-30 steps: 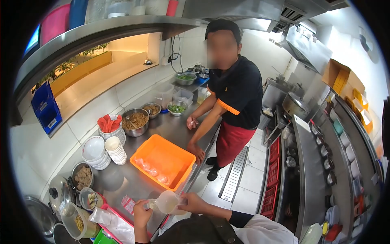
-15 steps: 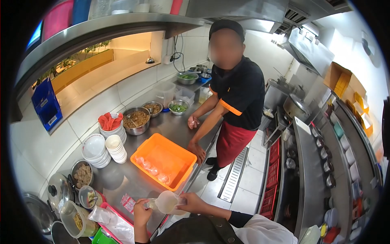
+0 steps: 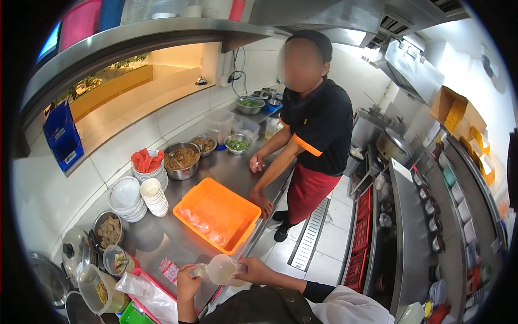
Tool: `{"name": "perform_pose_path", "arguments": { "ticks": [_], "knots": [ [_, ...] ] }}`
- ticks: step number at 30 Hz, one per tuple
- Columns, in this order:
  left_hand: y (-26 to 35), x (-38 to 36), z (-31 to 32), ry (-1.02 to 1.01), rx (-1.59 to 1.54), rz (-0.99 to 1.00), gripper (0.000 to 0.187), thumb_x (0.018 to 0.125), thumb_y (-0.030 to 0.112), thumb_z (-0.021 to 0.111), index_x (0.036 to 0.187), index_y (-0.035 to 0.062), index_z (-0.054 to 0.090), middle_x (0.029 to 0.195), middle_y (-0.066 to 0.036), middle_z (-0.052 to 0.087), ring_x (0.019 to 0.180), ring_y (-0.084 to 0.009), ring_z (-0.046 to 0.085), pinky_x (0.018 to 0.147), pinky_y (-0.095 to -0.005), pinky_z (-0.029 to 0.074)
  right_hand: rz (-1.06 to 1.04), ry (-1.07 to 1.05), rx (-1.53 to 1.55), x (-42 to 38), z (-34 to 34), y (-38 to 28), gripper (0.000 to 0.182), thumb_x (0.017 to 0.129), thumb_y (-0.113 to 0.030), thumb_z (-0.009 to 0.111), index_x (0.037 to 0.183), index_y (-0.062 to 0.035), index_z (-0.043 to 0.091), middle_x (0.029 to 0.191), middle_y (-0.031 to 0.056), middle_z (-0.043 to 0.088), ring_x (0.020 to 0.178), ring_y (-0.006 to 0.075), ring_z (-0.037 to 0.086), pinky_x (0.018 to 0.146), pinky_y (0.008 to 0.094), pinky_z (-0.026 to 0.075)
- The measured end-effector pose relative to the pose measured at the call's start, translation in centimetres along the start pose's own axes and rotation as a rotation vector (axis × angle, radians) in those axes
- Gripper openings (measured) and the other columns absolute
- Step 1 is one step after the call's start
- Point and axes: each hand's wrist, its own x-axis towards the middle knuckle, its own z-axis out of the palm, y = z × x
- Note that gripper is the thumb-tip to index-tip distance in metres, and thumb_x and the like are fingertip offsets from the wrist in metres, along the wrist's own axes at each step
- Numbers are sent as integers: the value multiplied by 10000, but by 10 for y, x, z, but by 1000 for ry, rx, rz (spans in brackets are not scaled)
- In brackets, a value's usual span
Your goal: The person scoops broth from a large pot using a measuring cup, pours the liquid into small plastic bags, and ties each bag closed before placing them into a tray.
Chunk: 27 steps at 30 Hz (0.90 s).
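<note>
At the counter's front edge, my right hand (image 3: 258, 270) grips a translucent white plastic jug (image 3: 220, 269) by its right side. The jug tilts to the left, and a little pale liquid seems to be in it. My left hand (image 3: 188, 282) is closed in a pinch on a small clear plastic bag (image 3: 201, 270), right at the jug's lip. Just beyond sits an orange plastic tub (image 3: 237, 208), with several filled clear bags (image 3: 200, 222) lying along its near left side. A red-printed packet (image 3: 169, 269) lies on the counter left of my hands.
A co-worker (image 3: 318, 124) stands across the counter's corner, one hand near the tub. Stacked bowls (image 3: 125, 195), cups (image 3: 152, 194) and a steel bowl of minced food (image 3: 182, 160) line the wall. A pink tray (image 3: 141, 274) and plastic tubs (image 3: 99, 290) stand at left.
My hands, the jug and the bag stay nearly in place. The co-worker's head has turned and shifted slightly to the right.
</note>
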Motion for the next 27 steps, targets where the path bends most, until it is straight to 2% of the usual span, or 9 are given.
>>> {"name": "perform_pose_path", "arguments": {
  "ticks": [5, 6, 7, 9, 10, 12, 17, 20, 27],
  "knots": [
    [0, -3, -3, 21, 125, 107, 378, 617, 18, 613, 992, 14, 664, 1004, -184, 646, 957, -364, 607, 875, -397, 484, -34, 4, 43, 3, 12, 16, 299, 726, -216, 795, 893, -15, 651, 697, 79, 630, 628, 120, 576, 586, 311, 479],
    [2, -5, -5, -22, 111, 11, 390, 622, 26, 625, 1010, 23, 658, 1011, -192, 640, 979, -372, 597, 898, -410, 466, 10, -52, 99, 5, 11, 19, 292, 718, -200, 800, 891, -21, 649, 693, 65, 629, 620, 104, 564, 575, 302, 477],
    [-10, -6, 1, 27, 114, 86, 379, 628, 18, 626, 1006, 25, 655, 997, -196, 637, 973, -380, 595, 880, -417, 471, 5, -18, 76, 4, 10, 7, 290, 715, -198, 800, 890, -24, 647, 684, 51, 617, 607, 103, 552, 570, 291, 470],
    [-11, -6, 1, 18, 79, -6, 401, 617, -9, 632, 1015, 32, 652, 979, -187, 625, 960, -380, 591, 842, -426, 477, -37, 24, -137, 8, 11, -8, 308, 695, -189, 810, 873, -5, 639, 672, 53, 599, 601, 107, 552, 559, 296, 464],
    [-16, -4, 0, 49, 56, 73, 363, 614, -21, 633, 969, 44, 670, 964, -178, 615, 933, -379, 590, 822, -423, 480, -54, -25, -104, 13, 13, -1, 268, 734, -197, 796, 866, -11, 655, 628, 52, 587, 564, 105, 519, 532, 291, 448],
    [-1, -2, -16, -33, -40, -38, 376, 594, -35, 636, 968, -7, 660, 1000, -186, 627, 967, -365, 598, 857, -392, 482, 85, -61, 21, 19, 21, -4, 254, 724, -149, 796, 850, 15, 650, 676, 81, 637, 615, 106, 576, 557, 282, 461],
    [-13, -4, -8, 8, -80, -18, 353, 588, -57, 641, 939, -20, 662, 1008, -175, 625, 951, -359, 606, 838, -380, 489, 101, -124, -159, 30, 25, -34, 265, 737, -149, 779, 864, 42, 647, 705, 98, 651, 630, 110, 581, 587, 287, 471],
    [-22, -7, -5, 0, -85, -41, 345, 590, -61, 642, 932, -23, 662, 1003, -169, 627, 952, -361, 605, 831, -384, 488, 39, -134, -152, 35, 30, -30, 226, 749, -131, 774, 842, 29, 645, 704, 32, 638, 639, 64, 554, 590, 236, 442],
    [-32, 3, -12, -93, -115, 4, 332, 595, -81, 654, 917, -3, 676, 982, -157, 638, 960, -350, 611, 828, -383, 488, -32, -114, -148, 49, 39, -37, 290, 726, -162, 772, 846, 69, 644, 693, 140, 640, 618, 155, 607, 590, 304, 478]
  ]
}}
